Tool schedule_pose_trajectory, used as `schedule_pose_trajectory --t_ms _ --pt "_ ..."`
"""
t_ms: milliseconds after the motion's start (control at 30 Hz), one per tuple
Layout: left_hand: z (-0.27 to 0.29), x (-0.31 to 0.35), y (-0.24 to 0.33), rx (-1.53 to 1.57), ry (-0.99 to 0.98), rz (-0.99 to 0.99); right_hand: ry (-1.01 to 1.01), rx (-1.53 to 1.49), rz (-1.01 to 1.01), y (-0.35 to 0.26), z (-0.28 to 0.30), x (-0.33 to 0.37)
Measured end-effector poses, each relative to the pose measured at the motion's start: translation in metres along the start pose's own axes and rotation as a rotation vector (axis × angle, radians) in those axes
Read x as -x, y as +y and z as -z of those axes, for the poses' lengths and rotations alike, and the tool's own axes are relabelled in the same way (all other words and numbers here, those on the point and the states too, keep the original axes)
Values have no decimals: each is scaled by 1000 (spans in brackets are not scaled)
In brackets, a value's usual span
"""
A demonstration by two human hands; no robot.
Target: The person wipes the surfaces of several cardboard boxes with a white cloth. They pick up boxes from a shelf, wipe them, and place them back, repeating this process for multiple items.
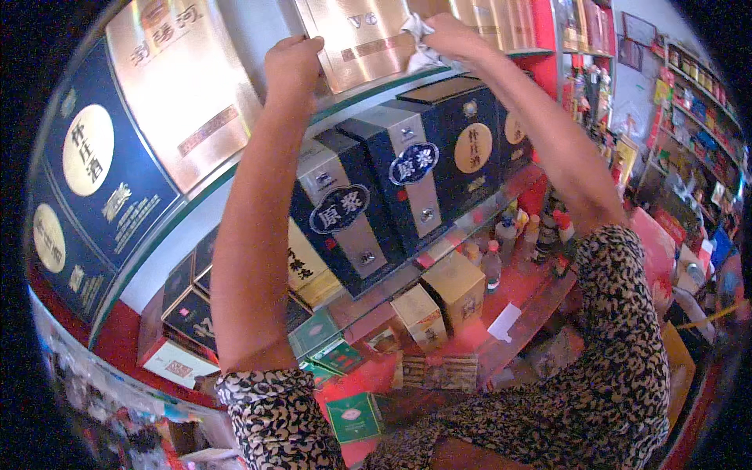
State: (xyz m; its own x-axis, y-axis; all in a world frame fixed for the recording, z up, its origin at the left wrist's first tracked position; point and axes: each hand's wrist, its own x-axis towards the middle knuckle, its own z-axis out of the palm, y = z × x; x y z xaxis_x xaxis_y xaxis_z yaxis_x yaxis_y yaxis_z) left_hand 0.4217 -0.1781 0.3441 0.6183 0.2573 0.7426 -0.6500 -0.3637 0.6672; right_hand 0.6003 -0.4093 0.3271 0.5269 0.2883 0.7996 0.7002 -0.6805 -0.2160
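Observation:
Both my arms reach up to a glass shelf of boxes. My left hand (294, 66) is closed at the left edge of a shiny gold box (356, 47), its thumb against the front; its other fingers are partly hidden. A crumpled white-grey cloth (421, 48) is bunched in my right hand (453, 37), which is closed on it at the right side of the same box. Left of my left hand stands a larger gold box (184, 94), with a gap between the two. Farther left is a dark blue box (117, 149) with a round cream label.
Below, another glass shelf holds dark blue and silver boxes (399, 176). Under it, a red surface carries cardboard boxes (454, 290), small bottles (492, 266) and a green box (352, 415). Stocked shelves (701, 102) stand far right.

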Motion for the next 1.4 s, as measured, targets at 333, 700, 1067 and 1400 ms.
schedule_pose_trajectory --t_ms 333,700,1067,1400 --pt "4 -8 -11 -500 161 -222 69 668 368 -141 60 94" --pt "8 -13 -13 -73 8 161 132 128 632 -115 24 93" --pt "-8 12 19 124 -70 108 412 -54 37 -2 90 9" --pt "-9 21 23 95 -270 71 26 -1282 -256 -78 24 22"
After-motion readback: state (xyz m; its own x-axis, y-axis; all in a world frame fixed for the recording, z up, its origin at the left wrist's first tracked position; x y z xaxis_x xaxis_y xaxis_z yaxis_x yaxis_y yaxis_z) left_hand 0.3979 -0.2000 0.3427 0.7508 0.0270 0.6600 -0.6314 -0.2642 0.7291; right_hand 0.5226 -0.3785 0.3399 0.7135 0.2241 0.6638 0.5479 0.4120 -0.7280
